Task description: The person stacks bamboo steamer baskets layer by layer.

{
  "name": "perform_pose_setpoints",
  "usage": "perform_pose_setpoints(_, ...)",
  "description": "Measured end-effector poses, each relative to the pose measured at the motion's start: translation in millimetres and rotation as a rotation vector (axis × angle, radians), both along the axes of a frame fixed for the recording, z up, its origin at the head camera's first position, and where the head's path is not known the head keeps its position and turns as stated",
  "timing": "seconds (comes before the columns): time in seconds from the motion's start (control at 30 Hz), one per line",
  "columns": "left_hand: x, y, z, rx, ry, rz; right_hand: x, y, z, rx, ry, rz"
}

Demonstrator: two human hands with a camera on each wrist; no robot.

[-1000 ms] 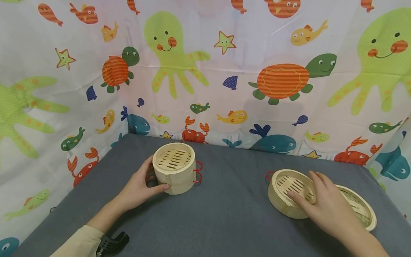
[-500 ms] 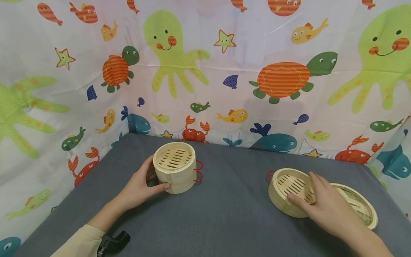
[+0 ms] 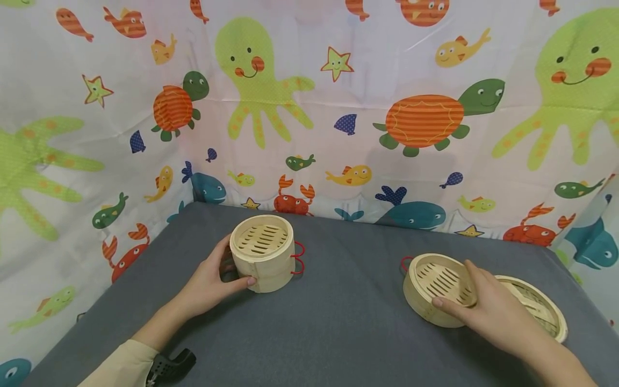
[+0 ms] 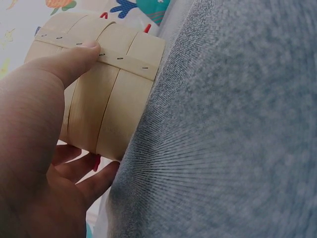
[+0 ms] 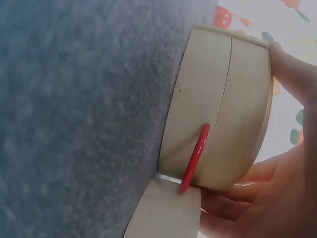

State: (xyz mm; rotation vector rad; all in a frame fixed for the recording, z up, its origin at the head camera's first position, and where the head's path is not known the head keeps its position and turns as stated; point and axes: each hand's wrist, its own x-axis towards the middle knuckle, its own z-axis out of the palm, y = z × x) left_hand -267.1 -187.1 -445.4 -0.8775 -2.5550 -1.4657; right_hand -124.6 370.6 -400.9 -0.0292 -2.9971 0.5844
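On the left, two stacked bamboo steamer tiers (image 3: 273,271) stand upright with slatted tops and red loop handles. My left hand (image 3: 213,282) grips them from the left; its thumb lies across the stapled seam in the left wrist view, the other fingers round the far side. On the right is a single bamboo steamer basket (image 3: 427,306), slatted side up. My right hand (image 3: 498,317) holds its right side, thumb over the near rim. A red loop (image 5: 195,158) hangs on its wall. Just beyond that hand lies a round bamboo lid (image 3: 558,325), partly hidden by it.
A dark grey cloth (image 3: 333,322) covers the table, with a stretch of it between the two steamer pieces. White curtains (image 3: 333,150) printed with sea animals rise along the back and sides. A black wrist strap (image 3: 171,366) sits at the left sleeve.
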Motion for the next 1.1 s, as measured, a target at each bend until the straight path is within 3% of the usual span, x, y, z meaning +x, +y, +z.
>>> perform_pose_setpoints(0.43, 0.5, 0.1, 0.6, 0.013, -0.005, -0.008, -6.0, 3.3, -0.8, -0.039, 0.015, -0.013)
perform_pose_setpoints(1.1, -0.6, -0.9, -2.9, 0.008, -0.03, -0.002, -4.9, -0.2, -3.2, -0.011, 0.061, -0.032)
